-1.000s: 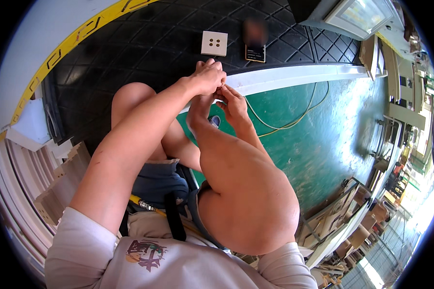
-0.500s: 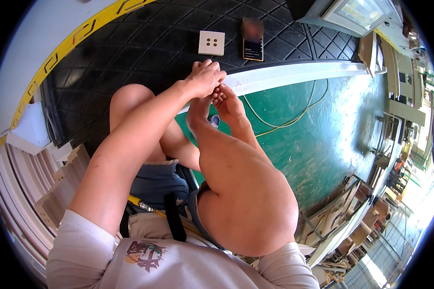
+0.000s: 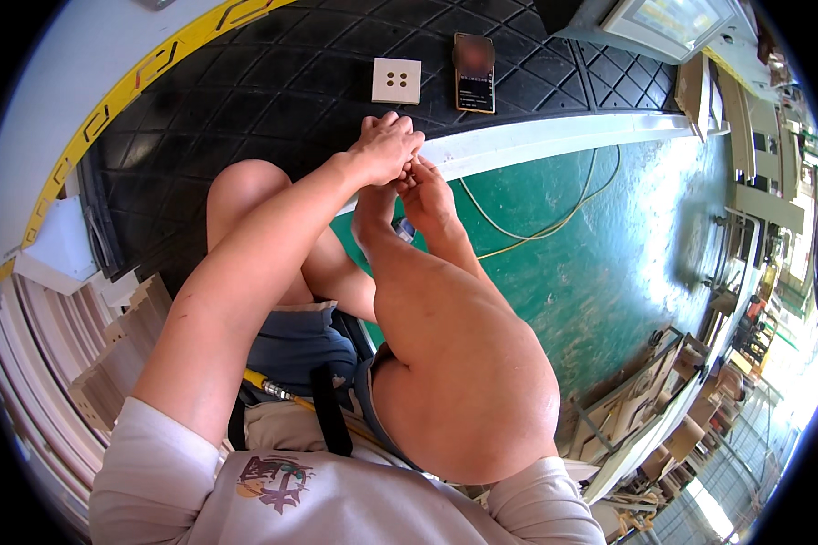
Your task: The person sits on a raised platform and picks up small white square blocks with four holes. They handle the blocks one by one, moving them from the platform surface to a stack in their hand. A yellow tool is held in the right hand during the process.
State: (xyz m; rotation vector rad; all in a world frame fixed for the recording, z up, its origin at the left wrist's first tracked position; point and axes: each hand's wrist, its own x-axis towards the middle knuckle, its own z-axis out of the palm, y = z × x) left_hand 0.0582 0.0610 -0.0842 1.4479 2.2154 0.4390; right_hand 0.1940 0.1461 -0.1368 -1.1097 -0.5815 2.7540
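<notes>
My left hand (image 3: pixel 386 148) is closed, its fingers bent down at the edge of the black ribbed mat. Against it, my right hand (image 3: pixel 427 200) has its fingertips pinched together. Whatever lies between the two hands is hidden or too small to name. My bare bent leg (image 3: pixel 454 345) crosses in front of my right arm, and its lower end reaches just under the hands. Beyond the hands, a white square plate with several dark round holes (image 3: pixel 396 82) lies on the mat. A phone (image 3: pixel 475 74) with its screen lit lies to the right of the plate.
A white ledge (image 3: pixel 554 141) edges the black mat (image 3: pixel 273 100). Below it, a thin looped hose (image 3: pixel 545 234) lies on the green floor (image 3: pixel 609 254). Stacked pale boards (image 3: pixel 54 363) stand at the left. A yellow hose with a metal fitting (image 3: pixel 268 386) lies by my lap.
My right hand's fingers have curled in closer to my left hand, and its wrist has turned slightly. My left hand stays nearly in place.
</notes>
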